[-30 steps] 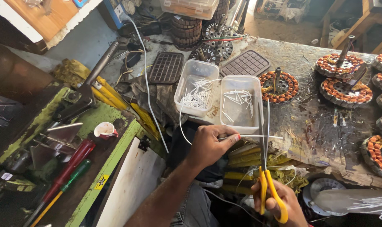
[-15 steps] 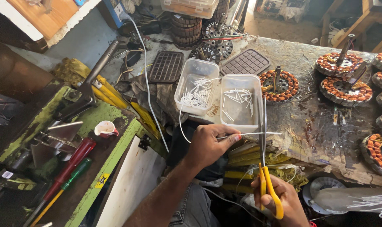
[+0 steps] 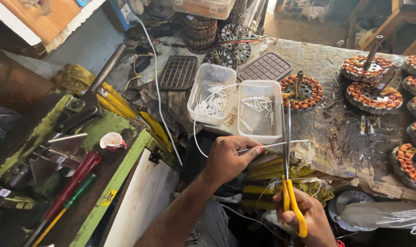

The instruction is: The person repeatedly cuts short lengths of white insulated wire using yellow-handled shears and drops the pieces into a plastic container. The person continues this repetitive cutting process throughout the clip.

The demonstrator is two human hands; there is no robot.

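Since the earlier frames, the scissors (image 3: 288, 174) have risen slightly in the right hand (image 3: 304, 217), and the blades now stand upright across the thin white sleeve (image 3: 281, 145); the left hand (image 3: 228, 158) has barely shifted.

Left hand: fingers together, pinching the white sleeve, which sticks out to the right past the blades and trails back in a loop toward the containers. Right hand: closed around the yellow handles; the blades appear nearly together at the sleeve, though whether the cut is through cannot be told.

Location: the sleeve is held in the air just in front of the counter (image 3: 336, 132), directly below the right clear container (image 3: 261, 112).

Progress, as judged: both clear containers already hold short white cut pieces, the left clear container (image 3: 212, 93) the denser pile, so a good many cuts look done. A length of uncut sleeve remains behind the left hand, so cutting is not finished.

Surroundings: several copper-wound stators (image 3: 370, 77) lie on the counter to the right, one wound stator (image 3: 302, 91) just beside the right container. Screwdrivers (image 3: 73, 187) and a small cup (image 3: 112, 141) rest on the green bench at left.
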